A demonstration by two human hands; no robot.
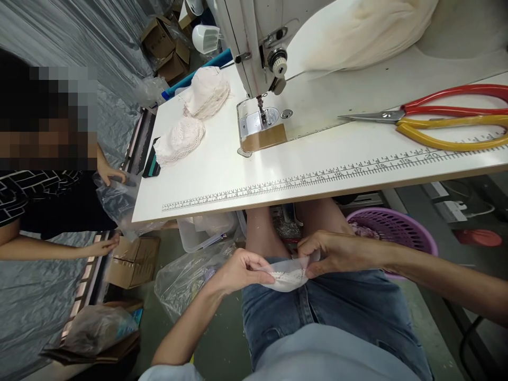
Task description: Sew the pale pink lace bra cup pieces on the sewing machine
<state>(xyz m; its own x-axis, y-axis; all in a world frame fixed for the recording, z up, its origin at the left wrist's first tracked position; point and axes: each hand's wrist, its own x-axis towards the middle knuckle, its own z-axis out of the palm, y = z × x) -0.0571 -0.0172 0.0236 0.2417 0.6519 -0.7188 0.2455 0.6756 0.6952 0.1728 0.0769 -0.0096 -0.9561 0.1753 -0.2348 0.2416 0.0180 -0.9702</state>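
Note:
A small piece of thin white fabric with a lacy edge (289,279) is stretched between my two hands, low over my lap. My left hand (246,271) pinches its left end between thumb and fingers. At the other end, my right hand (323,256) grips the fabric, closed as well. Both hands are below the front edge of the sewing table (222,190). Two stacks of similar pale lace-edged pieces lie on the table, a nearer stack (180,140) and a farther stack (208,92).
A sewing machine (257,53) stands at the table's back. Scissors with red and yellow handles (400,115) lie at the right, near a printed ruler. Pale fabric (365,32) is heaped behind. A purple basket (408,233) is under the table; another person (59,206) is at the left.

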